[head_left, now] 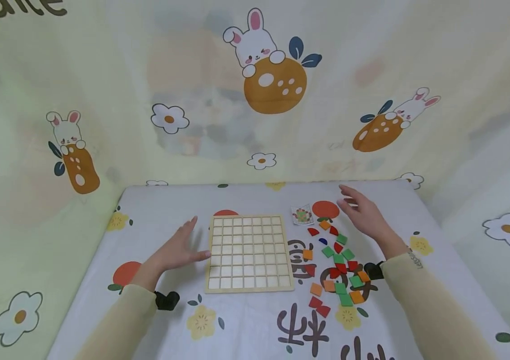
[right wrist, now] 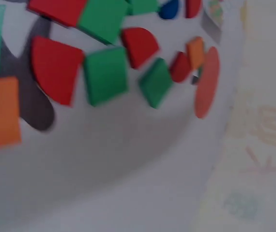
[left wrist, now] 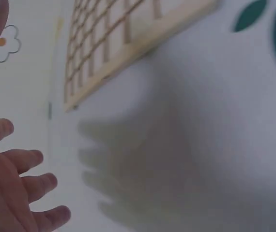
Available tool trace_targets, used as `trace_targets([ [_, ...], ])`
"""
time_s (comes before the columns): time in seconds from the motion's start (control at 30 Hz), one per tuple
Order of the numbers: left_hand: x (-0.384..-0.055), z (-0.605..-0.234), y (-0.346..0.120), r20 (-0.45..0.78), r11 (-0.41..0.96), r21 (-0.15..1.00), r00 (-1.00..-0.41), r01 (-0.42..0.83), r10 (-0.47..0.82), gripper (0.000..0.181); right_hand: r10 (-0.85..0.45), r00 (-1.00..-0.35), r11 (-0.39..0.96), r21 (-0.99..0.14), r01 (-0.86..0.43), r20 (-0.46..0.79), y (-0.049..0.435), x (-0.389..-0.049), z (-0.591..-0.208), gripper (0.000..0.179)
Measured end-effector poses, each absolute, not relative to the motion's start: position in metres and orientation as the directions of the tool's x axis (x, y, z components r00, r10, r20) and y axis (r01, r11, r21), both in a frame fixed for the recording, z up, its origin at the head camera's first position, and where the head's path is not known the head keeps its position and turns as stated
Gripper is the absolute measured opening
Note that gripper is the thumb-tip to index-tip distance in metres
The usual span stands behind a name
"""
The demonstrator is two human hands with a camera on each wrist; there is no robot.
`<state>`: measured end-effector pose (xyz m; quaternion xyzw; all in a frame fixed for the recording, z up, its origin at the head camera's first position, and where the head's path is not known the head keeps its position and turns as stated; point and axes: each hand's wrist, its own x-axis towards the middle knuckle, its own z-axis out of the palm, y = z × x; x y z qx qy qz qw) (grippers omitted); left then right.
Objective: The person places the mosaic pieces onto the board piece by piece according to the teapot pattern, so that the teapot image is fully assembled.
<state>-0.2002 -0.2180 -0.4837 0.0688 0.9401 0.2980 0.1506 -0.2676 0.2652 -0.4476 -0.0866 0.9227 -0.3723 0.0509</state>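
A pale wooden grid board (head_left: 250,290) with rows of square cells, bare of pieces, lies flat on the table. My left hand (head_left: 180,251) is at its left side, thumb pointing at the edge and fingers spread. In the left wrist view that hand (left wrist: 7,188) holds nothing, and its shadow falls beside the board's frame (left wrist: 143,54). On the right, my right hand (head_left: 365,216) hovers beyond the scattered pieces, fingers loosely extended and empty. Right of the board lie several red quarter-circle pieces (right wrist: 55,67), green squares (right wrist: 106,75), orange squares (right wrist: 0,113) and a blue half-round piece (head_left: 323,241).
Behind the loose pieces lies a small picture card (head_left: 302,215) with a colourful pattern. A white printed cloth (head_left: 245,335) with fruit, flowers and dark lettering covers the table. A curtain (head_left: 119,60) with rabbit prints hangs behind and at both sides.
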Motion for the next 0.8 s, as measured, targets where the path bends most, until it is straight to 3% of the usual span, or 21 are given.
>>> trace_targets([
  [0.27, -0.182, -0.517, -0.209, -0.275, 0.871, 0.484, -0.931, 0.083, 0.242, 0.119, -0.204, -0.972, 0.698, -0.714, -0.061, -0.116, 0.246, -0.282, -0.489, 0.073],
  [0.47, -0.174, -0.527, -0.205, -0.293, 0.896, 0.432, -0.924, 0.103, 0.247, 0.125, -0.257, -0.955, 0.774, -0.623, -0.112, -0.149, 0.236, -0.308, -0.510, 0.070],
  [0.8, -0.165, -0.534, -0.201, -0.292, 0.911, 0.404, -0.932, 0.082, 0.214, 0.129, -0.313, -0.925, 0.848, -0.503, -0.168, -0.218, 0.234, -0.336, -0.533, 0.085],
])
